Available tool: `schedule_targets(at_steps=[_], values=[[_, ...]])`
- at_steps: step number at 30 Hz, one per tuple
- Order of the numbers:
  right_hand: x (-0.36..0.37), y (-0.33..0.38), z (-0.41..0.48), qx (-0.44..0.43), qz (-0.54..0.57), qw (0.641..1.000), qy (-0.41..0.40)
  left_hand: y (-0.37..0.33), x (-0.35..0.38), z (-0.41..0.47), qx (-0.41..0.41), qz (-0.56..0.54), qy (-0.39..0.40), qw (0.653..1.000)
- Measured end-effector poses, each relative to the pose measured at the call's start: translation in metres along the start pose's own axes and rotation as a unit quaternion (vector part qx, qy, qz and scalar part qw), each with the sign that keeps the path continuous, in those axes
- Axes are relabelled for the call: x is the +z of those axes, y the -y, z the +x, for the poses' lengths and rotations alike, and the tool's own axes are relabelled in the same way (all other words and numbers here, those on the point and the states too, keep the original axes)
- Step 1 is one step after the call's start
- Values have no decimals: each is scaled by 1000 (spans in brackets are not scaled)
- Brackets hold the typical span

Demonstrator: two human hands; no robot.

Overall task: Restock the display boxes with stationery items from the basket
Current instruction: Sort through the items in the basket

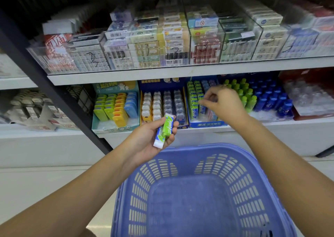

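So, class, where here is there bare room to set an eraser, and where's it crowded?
Free: the front strip of the teal box, between its yellow erasers and front wall; also the floor of the basket. Crowded: the bottles and the clear bins above.

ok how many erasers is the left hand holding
2, both in the left hand: the top eraser lies across the lower eraser, whose white end sticks out. Fingers may hide more.

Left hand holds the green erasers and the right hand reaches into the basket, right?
No. In the head view the left hand holds the green erasers, but the right hand reaches into the blue display box on the shelf, not the basket.
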State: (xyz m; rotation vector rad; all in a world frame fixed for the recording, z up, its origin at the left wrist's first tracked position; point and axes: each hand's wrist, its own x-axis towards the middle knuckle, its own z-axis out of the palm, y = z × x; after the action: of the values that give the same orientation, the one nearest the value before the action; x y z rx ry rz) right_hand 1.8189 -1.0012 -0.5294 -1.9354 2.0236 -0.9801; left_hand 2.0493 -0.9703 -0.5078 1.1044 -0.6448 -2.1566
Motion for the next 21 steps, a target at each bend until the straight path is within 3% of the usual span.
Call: schedule_targets(at_steps=[4,9,15,18,21], values=[[30,13,8,13,-19,999,31,-2,0,-3,-4,1,1,1000],[36,10,13,69,57,996,22,-7,-5,-4,4,2,14,1000],[33,21,18,82,10,995,59,-5,-5,-7,-8,6,24,1000],[22,38,2,90,145,985,19,-3,-6,-9,-2,49,28,998],[7,62,-19,169,358,910,124,1,-6,-8,58,125,12,990]])
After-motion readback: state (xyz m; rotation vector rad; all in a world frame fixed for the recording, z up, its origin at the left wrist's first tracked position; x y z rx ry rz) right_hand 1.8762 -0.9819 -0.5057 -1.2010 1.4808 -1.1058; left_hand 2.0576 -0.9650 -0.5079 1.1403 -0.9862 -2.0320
